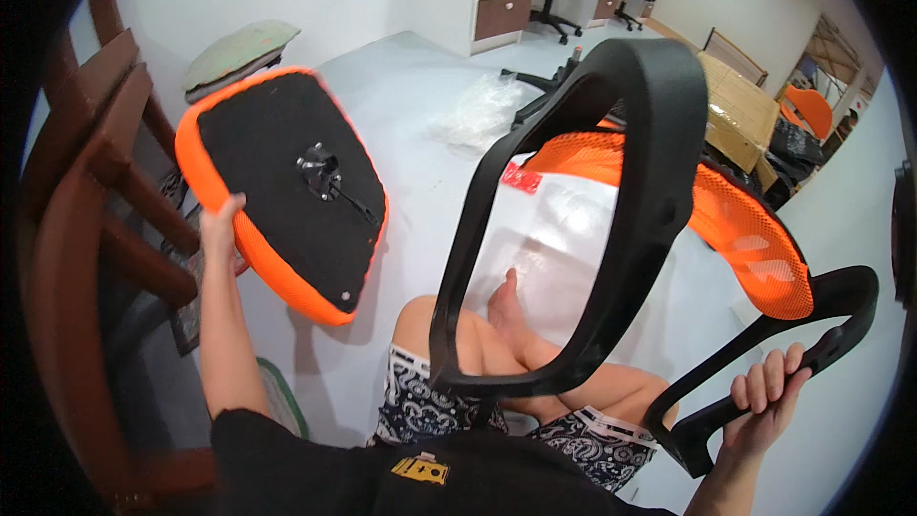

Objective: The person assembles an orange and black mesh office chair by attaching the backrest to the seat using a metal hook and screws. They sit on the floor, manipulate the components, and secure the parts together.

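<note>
Left hand [222,220] gripped orange seat [287,196] by its edge, underside up; right hand [764,397], fingers wrapped, held black backrest frame [611,220] over lap. Best kept steady, seat mount [320,167] facing frame.
</note>
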The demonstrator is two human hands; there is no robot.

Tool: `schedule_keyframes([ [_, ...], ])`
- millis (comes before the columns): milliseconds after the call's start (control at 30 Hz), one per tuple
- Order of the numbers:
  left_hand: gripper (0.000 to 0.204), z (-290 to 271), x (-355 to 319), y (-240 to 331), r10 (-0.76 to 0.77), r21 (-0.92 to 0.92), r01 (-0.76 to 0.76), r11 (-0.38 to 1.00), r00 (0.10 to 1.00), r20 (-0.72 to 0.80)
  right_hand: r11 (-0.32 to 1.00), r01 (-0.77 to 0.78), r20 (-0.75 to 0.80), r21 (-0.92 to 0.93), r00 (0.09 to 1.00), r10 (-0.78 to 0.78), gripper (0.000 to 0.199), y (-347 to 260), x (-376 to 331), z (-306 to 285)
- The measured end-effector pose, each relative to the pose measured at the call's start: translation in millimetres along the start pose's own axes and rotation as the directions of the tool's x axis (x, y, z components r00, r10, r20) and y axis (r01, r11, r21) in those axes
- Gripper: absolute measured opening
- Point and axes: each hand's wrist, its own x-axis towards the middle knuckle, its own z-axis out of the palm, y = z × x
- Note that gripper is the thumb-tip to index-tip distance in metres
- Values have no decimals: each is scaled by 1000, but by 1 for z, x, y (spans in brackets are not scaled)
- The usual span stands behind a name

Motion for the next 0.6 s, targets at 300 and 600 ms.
schedule_keyframes([
  [300, 44, 46, -1, 148, 29, 706, -347, 617, 907, 420, 998, 11, 95, 62, 995, -17, 25, -7, 8, -16],
  [600, 51, 138, 12, 143, -215, 805, -510, 303, 786, 579, 996, -4, 146, 86, 989, -8, 26, -12, 2, -20],
])
